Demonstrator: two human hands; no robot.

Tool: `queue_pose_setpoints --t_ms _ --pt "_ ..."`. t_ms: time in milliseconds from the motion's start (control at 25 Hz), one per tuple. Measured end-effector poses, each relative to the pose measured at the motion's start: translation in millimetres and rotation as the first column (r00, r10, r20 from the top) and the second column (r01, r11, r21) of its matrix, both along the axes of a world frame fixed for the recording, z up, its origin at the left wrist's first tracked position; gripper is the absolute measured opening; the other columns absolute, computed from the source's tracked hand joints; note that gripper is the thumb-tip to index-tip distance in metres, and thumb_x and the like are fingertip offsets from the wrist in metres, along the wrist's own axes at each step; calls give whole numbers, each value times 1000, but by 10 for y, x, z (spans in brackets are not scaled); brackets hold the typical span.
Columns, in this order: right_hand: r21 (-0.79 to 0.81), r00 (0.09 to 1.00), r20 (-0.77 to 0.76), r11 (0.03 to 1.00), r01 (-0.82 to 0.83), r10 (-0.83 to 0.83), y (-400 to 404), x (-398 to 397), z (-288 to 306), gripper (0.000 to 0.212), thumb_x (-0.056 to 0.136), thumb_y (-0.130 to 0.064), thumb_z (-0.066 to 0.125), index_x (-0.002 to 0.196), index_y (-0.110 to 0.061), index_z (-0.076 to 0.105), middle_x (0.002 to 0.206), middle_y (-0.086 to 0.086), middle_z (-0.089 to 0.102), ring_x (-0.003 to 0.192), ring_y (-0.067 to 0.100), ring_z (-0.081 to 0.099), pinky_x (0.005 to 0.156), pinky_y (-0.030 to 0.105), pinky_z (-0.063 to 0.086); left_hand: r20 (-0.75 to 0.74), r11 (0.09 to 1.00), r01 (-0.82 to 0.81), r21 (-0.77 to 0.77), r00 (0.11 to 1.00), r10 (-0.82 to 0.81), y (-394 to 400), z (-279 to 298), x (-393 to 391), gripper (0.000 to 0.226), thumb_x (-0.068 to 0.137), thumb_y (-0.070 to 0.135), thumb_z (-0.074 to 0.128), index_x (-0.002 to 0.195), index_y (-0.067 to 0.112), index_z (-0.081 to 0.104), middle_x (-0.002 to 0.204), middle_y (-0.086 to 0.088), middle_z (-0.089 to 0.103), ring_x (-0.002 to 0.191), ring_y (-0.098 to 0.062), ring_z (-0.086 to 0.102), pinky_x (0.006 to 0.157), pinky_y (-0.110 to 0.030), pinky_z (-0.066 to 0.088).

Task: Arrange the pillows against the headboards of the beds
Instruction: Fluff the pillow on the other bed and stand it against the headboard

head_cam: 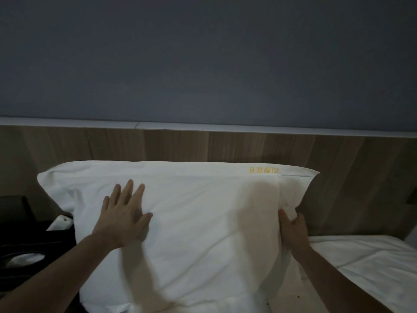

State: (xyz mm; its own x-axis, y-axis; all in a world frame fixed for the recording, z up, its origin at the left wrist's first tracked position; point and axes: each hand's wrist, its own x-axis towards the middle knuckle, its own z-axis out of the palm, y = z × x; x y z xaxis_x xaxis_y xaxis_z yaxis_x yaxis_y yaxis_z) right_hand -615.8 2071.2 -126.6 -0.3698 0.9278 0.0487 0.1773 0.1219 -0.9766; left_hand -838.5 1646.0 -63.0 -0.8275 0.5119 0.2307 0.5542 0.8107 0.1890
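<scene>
We take the large white fabric pillow (191, 222) as our landmark; it stands propped on the bed with its upper edge leaning against the light brown wood-grain headboard (203, 145), and small yellow embroidered characters (263, 170) sit near its upper right corner.

To the pillow's far left, low down, we see a dark bedside surface (27, 242), too dim to make out well. On it, just beside the pillow's left edge, lies a small white oblong object (60, 223); we cannot tell what it is. Lower on that surface a pale rounded shape (24, 258) shows, also unclear.

On the pillow's left half rests the left hand (125, 219), palm flat against the fabric, its fingers (128, 190) straight and spread, pointing up toward the headboard. It grasps nothing; it only presses on the cloth, with the bare forearm reaching in from the lower left.

At the pillow's right edge, about halfway down its height, we see the right hand (293, 231). Its fingers (301, 219) and thumb curl round a bunched fold of the pillowcase and pinch it.

Right of the pillow, past that hand, the white bed sheet (365, 263) lies rumpled, reaching the headboard's foot. Above the headboard runs a narrow white ledge (203, 126), and above that a plain grey-blue wall (203, 57).
</scene>
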Motion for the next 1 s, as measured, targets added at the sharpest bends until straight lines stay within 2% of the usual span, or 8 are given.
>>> queue_pose_setpoints --t_ms 200,360,520,600,680,760,880,1000 --pt "98 992 114 994 -56 45 -373 158 -111 58 102 -24 61 149 4 42 149 26 47 139 44 48 113 51 43 -43 993 108 53 993 -106 -142 -257 280 88 88 77 30 164 35 15 174 -2 1 160 -33 4 126 -55 18" --pt "194 978 160 967 -164 134 -1217 603 -462 65 100 -17 66 157 -6 36 161 17 33 148 33 36 116 30 26 -19 965 262 -17 965 -262 -287 -757 665 81 89 67 46 159 27 35 171 -10 21 154 -42 28 115 -61 39" --pt "320 939 211 888 -330 272 -2169 938 -941 55 91 -22 74 137 -37 49 150 3 46 142 7 40 114 9 21 49 907 421 -18 906 -420 -585 -1222 1161 79 85 57 58 158 33 37 168 2 29 151 -26 37 125 -28 17" --pt "388 915 271 837 -387 298 -2567 1076 -1240 51 83 -29 72 133 -23 61 144 6 52 135 -16 40 109 -3 21 122 897 442 -7 891 -438 -772 -1409 1416 74 82 56 60 151 33 46 161 9 36 146 -16 37 121 -15 8" --pt "361 848 403 791 -493 345 -2940 1202 -1618 52 83 -33 69 131 -12 67 143 7 59 132 -5 54 110 5 33 207 890 455 14 870 -448 -963 -1670 1564 66 84 56 57 146 34 49 160 11 38 148 -14 34 120 -19 15" --pt "328 766 565 769 -549 306 -3238 1331 -1924 56 85 -45 59 135 -22 65 145 2 62 132 17 60 117 28 30 338 878 477 35 821 -460 -1130 -1967 1654 68 88 57 47 152 35 41 166 9 30 157 -17 25 123 -27 21" --pt "402 739 657 760 -511 149 -3397 1274 -2097 56 88 -43 52 141 -29 61 149 -3 59 142 17 45 123 35 19 481 892 449 45 773 -414 -1326 -2365 1674 74 91 68 29 160 45 20 172 11 11 160 -17 11 125 -35 21" --pt "384 665 743 762 -522 81 -3360 1154 -2087 54 90 -36 50 144 -29 54 152 -6 52 146 15 41 126 46 21 497 879 474 54 750 -436 -1318 -2518 1628 71 91 68 30 159 46 25 171 8 20 155 -23 28 119 -42 35"
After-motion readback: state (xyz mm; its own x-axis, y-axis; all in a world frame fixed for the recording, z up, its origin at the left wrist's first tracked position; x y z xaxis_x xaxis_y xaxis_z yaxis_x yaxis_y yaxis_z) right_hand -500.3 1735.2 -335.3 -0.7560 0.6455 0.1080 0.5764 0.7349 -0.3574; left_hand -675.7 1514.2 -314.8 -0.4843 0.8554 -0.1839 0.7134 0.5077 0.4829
